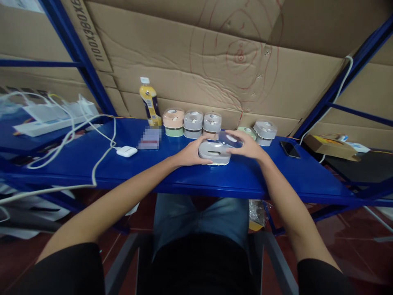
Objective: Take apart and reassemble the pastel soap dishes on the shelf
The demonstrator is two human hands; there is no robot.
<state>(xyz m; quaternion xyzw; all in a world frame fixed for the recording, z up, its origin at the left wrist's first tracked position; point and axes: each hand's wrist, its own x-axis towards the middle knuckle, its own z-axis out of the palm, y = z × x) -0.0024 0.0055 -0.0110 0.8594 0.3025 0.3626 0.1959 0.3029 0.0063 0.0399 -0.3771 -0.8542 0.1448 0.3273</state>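
Your box (pixel 215 158) sits on the table (pixel 190 178), between your hands and close in front of you. Your left hand (pixel 190 152) grips it around its left end, thumb along the near side and fingers round behind. Your right hand (pixel 248 144) holds the clear lid (pixel 229 139), pinched at its right side and tilted above the far right part of the box. The right thumb is beside the box's right end; whether it touches, you cannot tell from here.

The box looks like thin, stiff plastic, so expect it to be light and easy to nudge across the smooth table. Its rounded ends seem the best hold, with the palm curved around the wall; the slot in its top offers less to grip. The lid looks glossy and likely slips; hold it by its side walls, gently, since a hard squeeze could flex or crack it.

Beyond your left hand stand three similar boxes (pixel 193 122); two more (pixel 265 130) stand beyond your right.
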